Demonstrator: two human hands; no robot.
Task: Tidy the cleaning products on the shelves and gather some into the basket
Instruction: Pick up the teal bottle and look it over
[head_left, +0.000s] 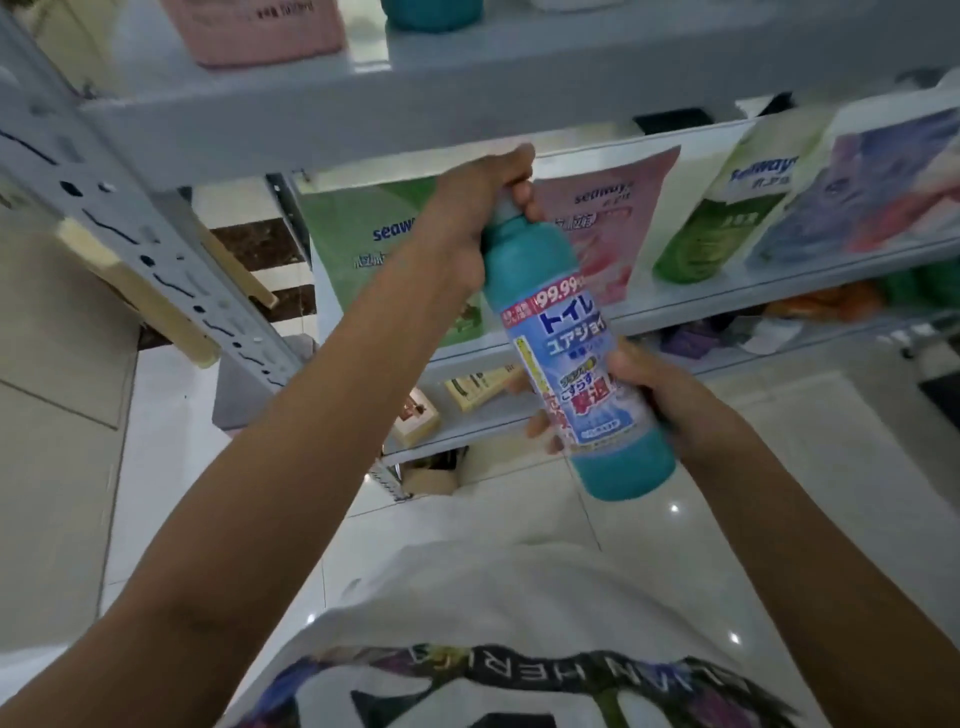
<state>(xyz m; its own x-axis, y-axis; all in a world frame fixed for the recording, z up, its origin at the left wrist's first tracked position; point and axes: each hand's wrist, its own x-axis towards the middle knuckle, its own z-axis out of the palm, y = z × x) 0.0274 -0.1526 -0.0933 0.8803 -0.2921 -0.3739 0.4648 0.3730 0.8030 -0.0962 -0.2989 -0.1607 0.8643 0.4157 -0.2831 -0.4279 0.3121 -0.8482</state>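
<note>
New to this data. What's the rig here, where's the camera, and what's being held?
There is no machine here. A person works with bare hands, and the single picture comes from a wide-angle camera worn on their head. It looks forward and down, so both arms reach in from the bottom.

The left hand grips the cap end of a teal bottle, and the right hand holds its lower body. The bottle is tilted in the air in front of a grey metal shelf unit.

On the shelf behind it stand soft refill packs, among them a green pouch and a pink pouch. The white cloth at the bottom is the person's shirt. No basket is in view.
</note>
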